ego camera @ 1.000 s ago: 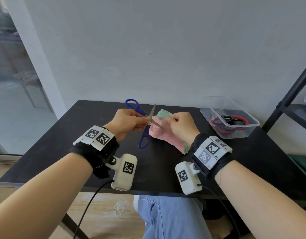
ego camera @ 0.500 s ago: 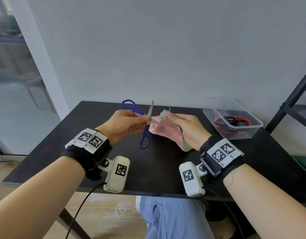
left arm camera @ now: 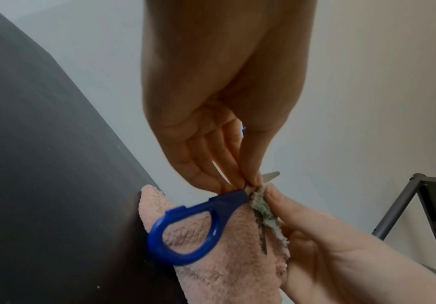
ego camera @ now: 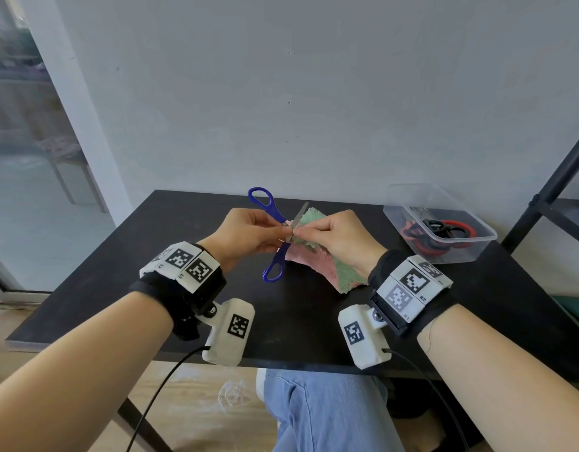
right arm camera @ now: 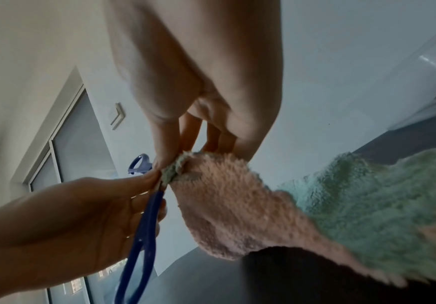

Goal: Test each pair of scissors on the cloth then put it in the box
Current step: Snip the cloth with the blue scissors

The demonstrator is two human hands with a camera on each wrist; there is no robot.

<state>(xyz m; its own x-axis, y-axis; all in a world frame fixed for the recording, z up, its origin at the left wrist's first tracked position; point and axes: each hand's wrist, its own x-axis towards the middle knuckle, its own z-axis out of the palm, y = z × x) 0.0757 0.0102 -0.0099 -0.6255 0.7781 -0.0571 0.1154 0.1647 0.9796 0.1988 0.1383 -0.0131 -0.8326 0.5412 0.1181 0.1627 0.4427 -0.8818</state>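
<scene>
Blue-handled scissors [ego camera: 275, 214] are held above the black table [ego camera: 298, 318] with blades and handles spread wide. My left hand [ego camera: 281, 228] pinches them at the pivot; one blue handle [left arm camera: 227, 203] hangs below the fingers. My right hand [ego camera: 300, 234] pinches the edge of a pink and green fluffy cloth [ego camera: 342, 272] right at the blades' crossing. In the left wrist view the cloth's green edge [left arm camera: 263, 207] lies against the blades. The rest of the cloth [right arm camera: 237, 205] trails down onto the table. A clear plastic box [ego camera: 444, 254] stands at the table's right.
Red and black scissors [ego camera: 444, 230] lie inside the box. A dark metal shelf frame [ego camera: 558, 187] stands to the right of the table. A grey wall runs behind it, and a glass door [ego camera: 21, 158] is on the left.
My right hand has slid left along the cloth's edge, up to the scissors' pivot and my left fingertips. The scissors stay spread open in my left hand.
</scene>
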